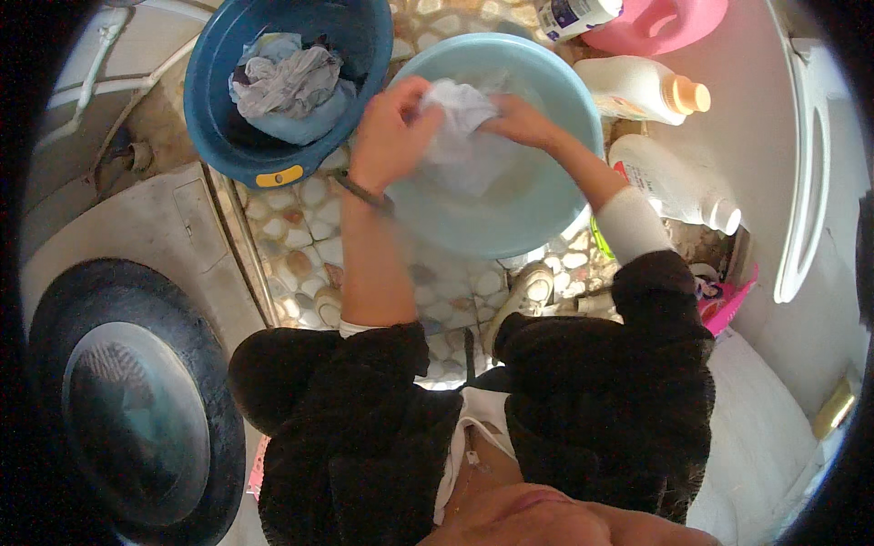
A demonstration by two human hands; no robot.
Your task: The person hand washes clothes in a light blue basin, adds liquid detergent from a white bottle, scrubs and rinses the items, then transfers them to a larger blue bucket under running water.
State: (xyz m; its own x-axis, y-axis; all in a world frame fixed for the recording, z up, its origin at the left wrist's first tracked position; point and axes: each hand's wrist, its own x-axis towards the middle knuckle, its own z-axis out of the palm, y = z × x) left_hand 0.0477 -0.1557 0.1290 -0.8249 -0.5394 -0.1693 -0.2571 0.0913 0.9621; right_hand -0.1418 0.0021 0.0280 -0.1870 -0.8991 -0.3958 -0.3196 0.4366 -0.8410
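Note:
A light blue plastic basin point(546, 218) of cloudy water stands on the floor before me. Over it, my right hand point(515, 121) grips the right side of a wet white cloth point(459, 109), whose lower part hangs into the water. My left hand point(399, 133), blurred, is at the cloth's left side with thumb and fingers curved; whether it grips the cloth is unclear. At the upper left, a dark blue tub point(205, 95) with a yellow handle patch holds a heap of crumpled grey and light blue cloths point(290, 89).
White bottles point(635, 85) point(672, 177) and a pink jug point(655, 31) line the basin's right side, near a white appliance with a long handle point(806, 184). A front-loading washing machine's round door point(136, 409) is at the lower left. The floor point(293, 225) has a pebble pattern.

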